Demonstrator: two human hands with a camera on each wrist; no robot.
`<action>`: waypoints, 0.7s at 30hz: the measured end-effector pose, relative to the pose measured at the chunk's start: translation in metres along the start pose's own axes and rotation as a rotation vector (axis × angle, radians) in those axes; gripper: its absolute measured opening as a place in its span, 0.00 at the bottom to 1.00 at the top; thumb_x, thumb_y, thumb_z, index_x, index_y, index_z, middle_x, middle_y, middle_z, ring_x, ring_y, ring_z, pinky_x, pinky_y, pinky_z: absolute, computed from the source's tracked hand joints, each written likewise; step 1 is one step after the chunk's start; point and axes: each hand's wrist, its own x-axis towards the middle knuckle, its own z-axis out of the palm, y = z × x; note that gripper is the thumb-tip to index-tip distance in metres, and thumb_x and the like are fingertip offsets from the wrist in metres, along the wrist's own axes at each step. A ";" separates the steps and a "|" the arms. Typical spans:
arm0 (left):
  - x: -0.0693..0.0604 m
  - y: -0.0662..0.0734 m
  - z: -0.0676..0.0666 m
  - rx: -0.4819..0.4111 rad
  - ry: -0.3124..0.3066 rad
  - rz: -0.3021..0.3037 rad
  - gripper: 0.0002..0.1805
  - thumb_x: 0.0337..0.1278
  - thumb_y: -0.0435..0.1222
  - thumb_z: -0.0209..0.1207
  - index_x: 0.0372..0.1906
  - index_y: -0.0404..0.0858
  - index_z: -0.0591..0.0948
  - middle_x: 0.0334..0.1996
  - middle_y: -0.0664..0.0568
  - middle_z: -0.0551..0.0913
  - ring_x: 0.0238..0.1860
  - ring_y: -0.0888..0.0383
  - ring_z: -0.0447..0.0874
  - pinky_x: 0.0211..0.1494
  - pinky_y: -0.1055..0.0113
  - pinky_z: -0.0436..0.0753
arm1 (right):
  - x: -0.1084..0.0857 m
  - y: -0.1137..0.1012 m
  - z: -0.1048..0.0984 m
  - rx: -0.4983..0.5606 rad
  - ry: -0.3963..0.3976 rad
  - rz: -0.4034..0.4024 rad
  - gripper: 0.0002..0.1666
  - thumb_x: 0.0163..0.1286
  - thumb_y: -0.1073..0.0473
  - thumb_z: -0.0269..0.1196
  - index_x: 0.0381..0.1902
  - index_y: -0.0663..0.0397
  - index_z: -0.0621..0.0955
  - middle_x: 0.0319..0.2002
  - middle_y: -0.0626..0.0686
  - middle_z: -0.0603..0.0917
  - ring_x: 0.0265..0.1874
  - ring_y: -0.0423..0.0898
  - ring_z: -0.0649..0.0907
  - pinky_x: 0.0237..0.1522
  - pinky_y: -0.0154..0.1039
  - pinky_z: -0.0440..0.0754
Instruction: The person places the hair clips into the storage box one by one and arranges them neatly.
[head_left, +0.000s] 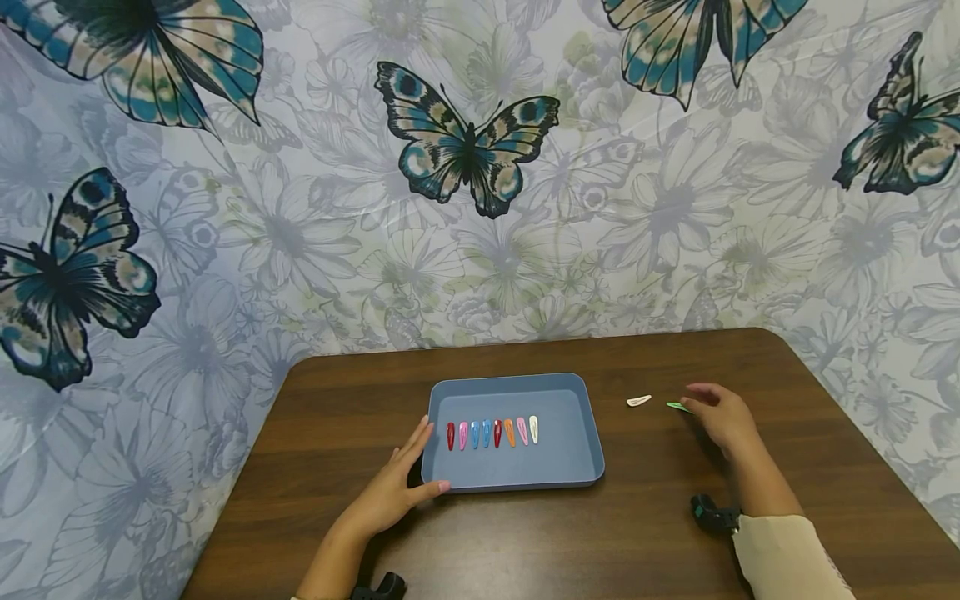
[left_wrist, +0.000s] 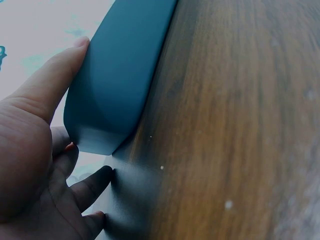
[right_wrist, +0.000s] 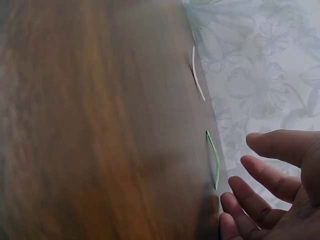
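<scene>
A blue-grey tray (head_left: 562,458) holds a row of several snap hair clips (head_left: 486,433) in red, pink, blue, orange and cream. My left hand (head_left: 393,492) rests against the tray's left corner, thumb at the front rim and fingers along the left side. Right of the tray, a green hair clip (right_wrist: 215,160) lies on the table beside a white hair clip (head_left: 638,401). My right hand (head_left: 722,417) hovers just over the green clip's right end with loosely bent fingers. In the right wrist view, a gap shows between those fingers and the clip.
Everything stands on a brown wooden table (head_left: 645,533) with rounded back corners. Behind it hangs a pale cloth (head_left: 315,250) printed with flowers and butterflies. A black wrist device (head_left: 714,514) sits on the right forearm, and another (head_left: 380,587) on the left.
</scene>
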 end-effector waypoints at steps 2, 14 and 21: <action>0.000 0.000 0.000 0.001 0.002 -0.001 0.54 0.59 0.55 0.67 0.83 0.57 0.47 0.84 0.59 0.38 0.83 0.39 0.36 0.80 0.34 0.33 | 0.000 0.002 0.000 -0.014 -0.005 -0.001 0.30 0.77 0.53 0.58 0.69 0.68 0.70 0.69 0.75 0.69 0.66 0.72 0.69 0.65 0.64 0.69; 0.000 0.000 0.000 0.008 -0.001 -0.008 0.54 0.59 0.57 0.66 0.82 0.57 0.47 0.84 0.60 0.38 0.83 0.39 0.35 0.79 0.32 0.33 | 0.004 0.007 0.001 -0.072 -0.010 -0.007 0.26 0.74 0.56 0.60 0.62 0.69 0.76 0.57 0.71 0.77 0.53 0.63 0.77 0.50 0.51 0.74; 0.000 -0.001 0.000 0.008 -0.002 -0.002 0.54 0.59 0.57 0.66 0.83 0.57 0.46 0.84 0.61 0.37 0.83 0.40 0.35 0.79 0.32 0.34 | 0.004 0.008 0.000 -0.124 -0.007 -0.021 0.23 0.74 0.56 0.61 0.59 0.67 0.78 0.53 0.70 0.80 0.50 0.62 0.78 0.49 0.53 0.74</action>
